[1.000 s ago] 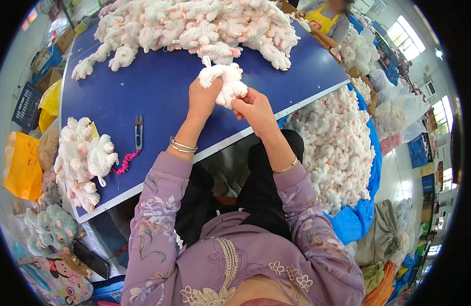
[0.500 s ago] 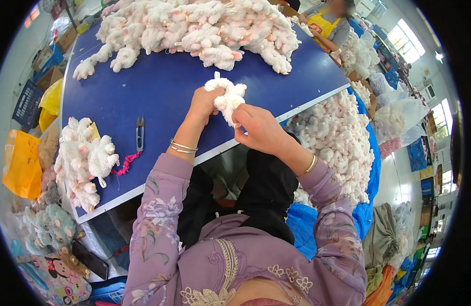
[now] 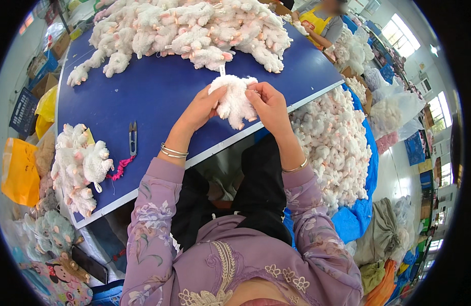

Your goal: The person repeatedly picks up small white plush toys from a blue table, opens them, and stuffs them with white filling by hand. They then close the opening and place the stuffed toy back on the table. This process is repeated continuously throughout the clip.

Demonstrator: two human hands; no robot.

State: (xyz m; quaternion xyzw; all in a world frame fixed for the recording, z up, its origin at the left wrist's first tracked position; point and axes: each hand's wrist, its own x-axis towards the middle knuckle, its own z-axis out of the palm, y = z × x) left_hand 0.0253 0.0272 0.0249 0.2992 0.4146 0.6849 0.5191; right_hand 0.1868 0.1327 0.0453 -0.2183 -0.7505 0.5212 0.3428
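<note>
White plush piece (image 3: 234, 104) held up in both hands, over the blue bench (image 3: 154, 97) near its front edge. Left hand (image 3: 200, 109): fingers pinched on the plush's left side. Right hand (image 3: 271, 108): thumb and fingers narrow, gripping its right side. White loop tag (image 3: 222, 70) sticks up from the plush's top. Big pile of similar white plush (image 3: 174, 35) across the far side of the bench. Smaller stack (image 3: 75, 166) at bench left — metal snips (image 3: 133, 140) and pink cord (image 3: 121, 167) just beside it. More white-and-pink pieces (image 3: 335, 148) heaped in blue sheeting (image 3: 354, 222), right of the bench. Person in yellow apron (image 3: 314, 21) beyond, far right corner.
</note>
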